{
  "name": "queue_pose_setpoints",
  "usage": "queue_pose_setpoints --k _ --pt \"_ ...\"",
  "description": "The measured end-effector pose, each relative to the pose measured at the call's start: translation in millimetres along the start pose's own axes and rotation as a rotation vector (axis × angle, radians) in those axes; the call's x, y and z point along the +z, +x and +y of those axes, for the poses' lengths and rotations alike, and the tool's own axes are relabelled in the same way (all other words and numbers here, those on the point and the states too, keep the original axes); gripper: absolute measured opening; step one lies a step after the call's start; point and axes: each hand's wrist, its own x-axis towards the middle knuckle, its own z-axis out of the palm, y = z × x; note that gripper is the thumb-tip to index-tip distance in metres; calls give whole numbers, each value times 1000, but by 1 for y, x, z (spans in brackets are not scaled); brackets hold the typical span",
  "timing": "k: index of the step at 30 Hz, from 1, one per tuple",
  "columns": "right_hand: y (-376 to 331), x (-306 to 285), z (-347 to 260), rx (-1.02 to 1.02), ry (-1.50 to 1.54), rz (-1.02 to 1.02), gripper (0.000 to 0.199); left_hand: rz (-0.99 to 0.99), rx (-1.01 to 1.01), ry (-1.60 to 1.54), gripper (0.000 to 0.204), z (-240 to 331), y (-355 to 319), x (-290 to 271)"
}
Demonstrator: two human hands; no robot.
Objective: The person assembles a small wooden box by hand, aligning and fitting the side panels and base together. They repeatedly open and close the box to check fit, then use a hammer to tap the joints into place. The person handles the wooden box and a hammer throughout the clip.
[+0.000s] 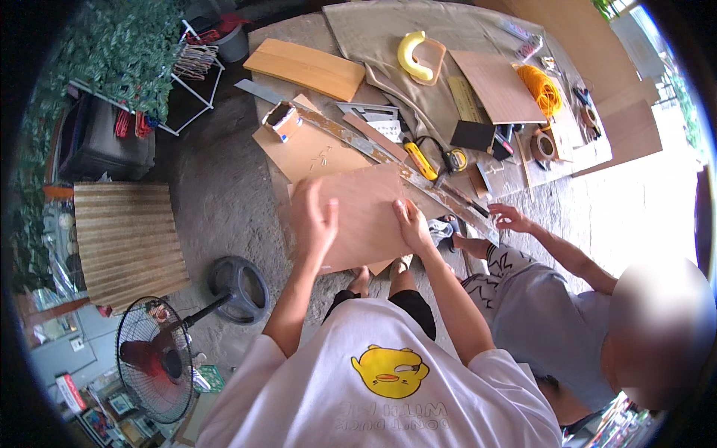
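A thin brown sheet of board [366,228] is in front of me, near the close edge of the table. My right hand [412,227] grips its right edge, thumb on top. My left hand [314,220] is over the left part of the sheet, thumb apart, with fingers smeared by motion. Just beyond the sheet, a long worn metal straightedge [351,138] lies slantwise across the table. Close to it are a yellow utility knife [421,161], a tape measure [455,160] and a small open box [283,122].
A co-worker's hand [511,218] reaches toward the straightedge's near end at right. Farther back lie a wooden plank [305,69], a yellow curved object [412,57], orange cord [539,91] and a tape roll [543,146]. A standing fan [155,360] is on the floor at left.
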Motion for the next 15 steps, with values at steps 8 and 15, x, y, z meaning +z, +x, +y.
queue_pose_setpoints --k 8,15 --pt "-17 -13 62 9 561 183 56 -233 141 238 80 44 -10 61" --pt "-147 -45 197 158 334 163 39 -181 214 227 73 30 -14 69"
